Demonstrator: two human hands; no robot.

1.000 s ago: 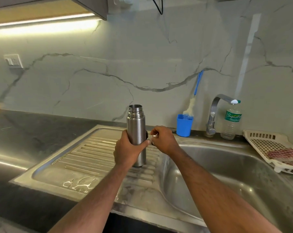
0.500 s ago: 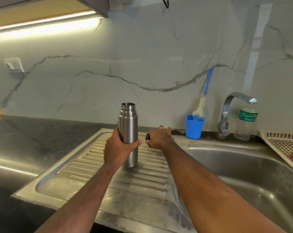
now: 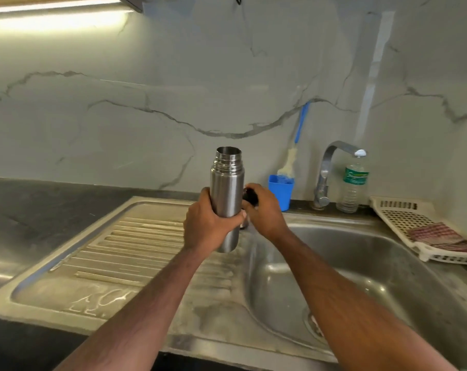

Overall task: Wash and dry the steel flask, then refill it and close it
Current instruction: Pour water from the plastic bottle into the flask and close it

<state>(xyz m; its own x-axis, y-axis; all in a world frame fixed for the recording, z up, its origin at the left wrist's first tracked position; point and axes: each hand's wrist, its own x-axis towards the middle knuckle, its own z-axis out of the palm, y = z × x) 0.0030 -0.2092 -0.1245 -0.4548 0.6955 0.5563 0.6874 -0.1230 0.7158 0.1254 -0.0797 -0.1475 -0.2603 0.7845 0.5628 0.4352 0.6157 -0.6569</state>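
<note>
A blue cup stands against the marble wall, holding a bottle brush with a blue handle. A plastic water bottle with a green label stands just right of the tap. A white slotted tray carries a folded red checked cloth. White residue marks the drainboard.

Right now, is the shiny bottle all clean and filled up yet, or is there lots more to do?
Not finished yet. The steel flask is already open: its threaded mouth has no cap. The left hand holds it upright over the drainboard, and the right hand grips a small dark piece, maybe its stopper. The tap shows no running water. Whether it has been washed cannot be told; refilling and closing remain.
</note>
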